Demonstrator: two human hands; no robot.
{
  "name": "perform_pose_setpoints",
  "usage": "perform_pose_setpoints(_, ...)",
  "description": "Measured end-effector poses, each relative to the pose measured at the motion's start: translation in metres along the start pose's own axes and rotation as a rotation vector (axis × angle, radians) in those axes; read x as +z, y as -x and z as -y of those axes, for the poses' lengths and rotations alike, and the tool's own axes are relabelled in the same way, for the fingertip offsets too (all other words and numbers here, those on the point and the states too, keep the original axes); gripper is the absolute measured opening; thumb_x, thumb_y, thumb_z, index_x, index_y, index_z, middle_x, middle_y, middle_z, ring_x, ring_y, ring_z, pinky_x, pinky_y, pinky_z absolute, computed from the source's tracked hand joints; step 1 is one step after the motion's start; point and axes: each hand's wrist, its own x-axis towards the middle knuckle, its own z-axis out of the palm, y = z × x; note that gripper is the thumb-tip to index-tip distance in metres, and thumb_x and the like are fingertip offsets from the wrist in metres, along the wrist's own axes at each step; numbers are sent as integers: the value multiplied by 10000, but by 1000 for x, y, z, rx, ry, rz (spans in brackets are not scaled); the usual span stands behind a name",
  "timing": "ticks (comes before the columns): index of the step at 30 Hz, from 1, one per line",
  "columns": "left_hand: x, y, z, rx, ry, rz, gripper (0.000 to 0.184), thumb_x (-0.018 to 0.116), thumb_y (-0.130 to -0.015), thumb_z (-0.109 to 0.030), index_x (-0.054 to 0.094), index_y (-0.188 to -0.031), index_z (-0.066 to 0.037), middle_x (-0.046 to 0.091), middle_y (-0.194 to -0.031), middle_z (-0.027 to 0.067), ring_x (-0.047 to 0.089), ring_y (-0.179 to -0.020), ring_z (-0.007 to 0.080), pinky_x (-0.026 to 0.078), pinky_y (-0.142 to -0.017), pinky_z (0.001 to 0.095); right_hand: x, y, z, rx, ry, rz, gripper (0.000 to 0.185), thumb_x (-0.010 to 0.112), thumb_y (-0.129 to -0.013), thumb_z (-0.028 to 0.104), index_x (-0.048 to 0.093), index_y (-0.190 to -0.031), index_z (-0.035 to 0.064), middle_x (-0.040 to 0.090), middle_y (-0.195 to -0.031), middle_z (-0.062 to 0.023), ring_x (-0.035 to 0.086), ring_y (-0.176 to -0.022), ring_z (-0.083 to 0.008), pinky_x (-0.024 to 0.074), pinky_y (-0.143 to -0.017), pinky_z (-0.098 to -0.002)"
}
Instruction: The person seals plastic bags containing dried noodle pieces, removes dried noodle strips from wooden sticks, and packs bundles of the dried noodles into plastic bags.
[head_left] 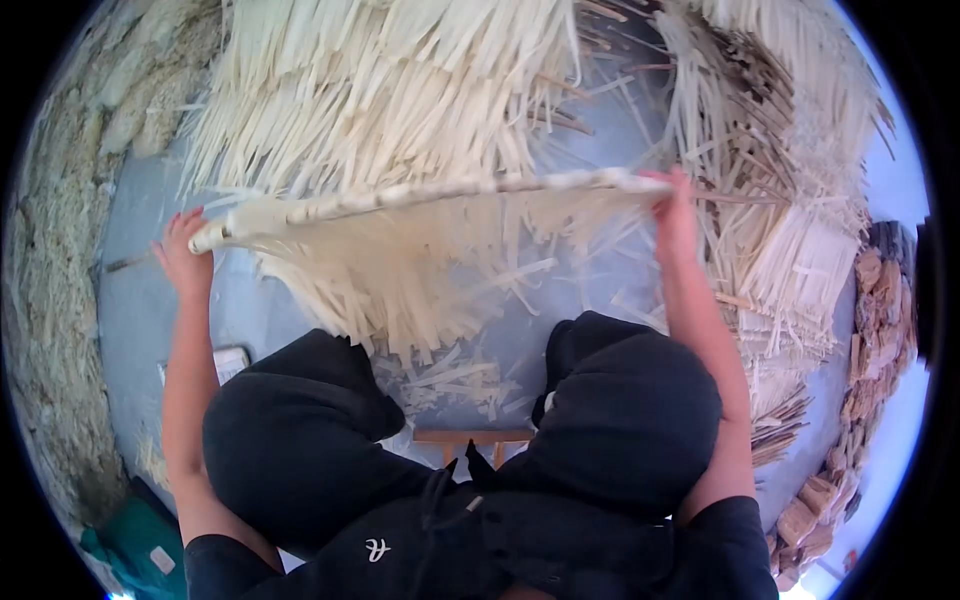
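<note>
A fringed thatch panel (370, 260), pale flat strips hanging from a long rod, stretches across the space in front of my knees, slightly blurred. My right hand (675, 195) is closed around the rod's right end. At the other end, my left hand (187, 250) holds the rod against its palm and thumb side, with several fingers spread outward. The panel's strips hang toward my knees and the grey floor (240, 305); the left hand's thumb is partly hidden by the rod.
Large layers of similar thatch (390, 95) lie ahead, with another heap (770, 180) on the right. Loose strip scraps (455, 385) litter the floor near a small wooden stool (470, 436). Bundled material (70, 270) lines the left; stacked brown bundles (880, 310) stand right. A green bag (135, 545) sits lower left.
</note>
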Motion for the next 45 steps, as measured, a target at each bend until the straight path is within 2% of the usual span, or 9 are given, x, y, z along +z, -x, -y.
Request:
perform_pose_setpoints(5, 26, 0, -26, 0, 7, 423, 216, 577, -790, -108, 663, -971, -189, 632, -1136, -12, 504, -1211, 229, 184, -1068, 648, 6, 0, -30, -45, -46, 65, 491, 438, -936, 474, 646, -1105, 62, 594, -1177, -87, 505, -1098, -189, 333, -1007, -350)
perform_pose_setpoints(8, 52, 15, -43, 47, 251, 284, 193, 582, -786, -112, 676, -940, -178, 651, -1062, 23, 547, -1137, 238, 211, -1051, 649, 26, 6, -48, 124, 154, 6, 476, 379, -962, 443, 642, -1093, 69, 596, -1192, -82, 523, -1110, -184, 356, -993, -342)
perform_pose_setpoints(12, 29, -20, -31, 126, 171, 7, 213, 602, -773, -148, 671, -975, -151, 660, -984, 69, 581, -1020, 286, 272, -1034, 604, 22, 15, 13, -301, 17, 242, 499, 394, -959, 448, 581, -1222, 68, 582, -1215, -104, 469, -1195, -201, 351, -1021, -356)
perform_pose_setpoints(16, 96, 16, -44, 47, 558, 293, 198, 580, -771, -73, 678, -938, -112, 655, -957, 123, 583, -1007, 337, 332, -1017, 549, 40, 2, -67, 120, 136, 165, 580, 377, -963, 510, 504, -1297, 53, 556, -1271, -97, 502, -1175, -177, 374, -1012, -332)
perform_pose_setpoints(24, 65, 7, -82, 98, 815, 103, 174, 626, -715, -54, 660, -885, -44, 640, -814, 151, 591, -854, 369, 473, -784, 402, 55, 23, -42, -228, 2, 503, 602, 354, -979, 516, 390, -1406, 94, 421, -1425, -63, 386, -1313, -171, 298, -1086, -341)
perform_pose_setpoints(27, 56, 11, -123, 228, 576, 594, 231, 645, -760, -217, 660, -935, -66, 657, -962, 178, 610, -897, 358, 483, -793, 407, 65, 11, -90, 71, 219, 460, 606, 357, -980, 503, 394, -1394, 62, 465, -1394, -100, 421, -1295, -186, 280, -1100, -338)
perform_pose_setpoints(32, 11, -2, -135, 153, 848, 511, 362, 626, -792, -343, 656, -1058, -99, 652, -1050, 165, 610, -959, 351, 478, -849, 395, 87, 35, -1, -294, 280, 553, 636, 428, -954, 524, 404, -1418, 89, 399, -1448, -88, 333, -1349, -206, 237, -1117, -344)
perform_pose_setpoints(37, 100, 35, -117, 117, 860, 682, 379, 597, -822, -338, 633, -1124, -112, 646, -1073, 152, 600, -984, 351, 478, -848, 392, 81, 23, -72, 20, 248, 583, 591, 427, -970, 478, 404, -1409, 82, 400, -1435, -78, 335, -1342, -203, 240, -1117, -354)
perform_pose_setpoints(45, -53, -33, -128, 328, 879, 318, 344, 590, -844, -245, 625, -1138, -71, 657, -1051, 157, 617, -969, 319, 470, -860, 375, 87, 24, 53, -295, 19, 592, 605, 481, -956, 458, 388, -1390, 47, 448, -1394, -105, 420, -1296, -219, 314, -1094, -368)
